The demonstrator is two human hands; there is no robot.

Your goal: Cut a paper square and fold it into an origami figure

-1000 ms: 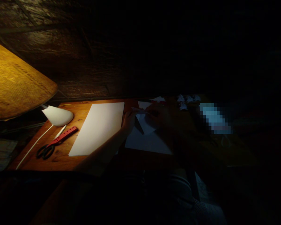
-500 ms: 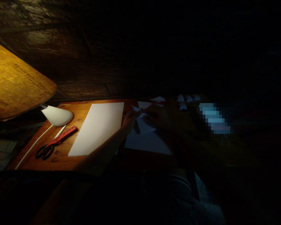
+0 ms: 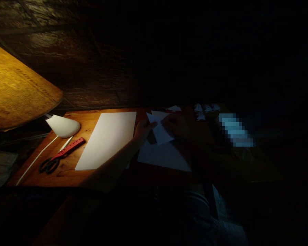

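Between my hands is a small folded piece of white paper (image 3: 161,132), tilted above a flat white sheet (image 3: 164,159) on the desk. My left hand (image 3: 143,130) is closed on its left edge, thumb lying on top. On the upper right edge of the folded paper, my right hand (image 3: 175,123) pinches with its fingertips; that hand is dim and its fingers show only in part. Another white paper (image 3: 157,113) lies just behind the hands.
A stack of white paper (image 3: 110,136) lies left on the wooden desk (image 3: 66,174). Scissors (image 3: 50,164) in a red sheath, a white pen (image 3: 66,143) and a lamp (image 3: 64,126) stand further left. Several small folded paper shapes (image 3: 200,115) and a pixelated bright screen (image 3: 236,130) are at right.
The folded paper has turned so that its broad face shows more, its left point now upward. My right hand has shifted slightly right along its edge.
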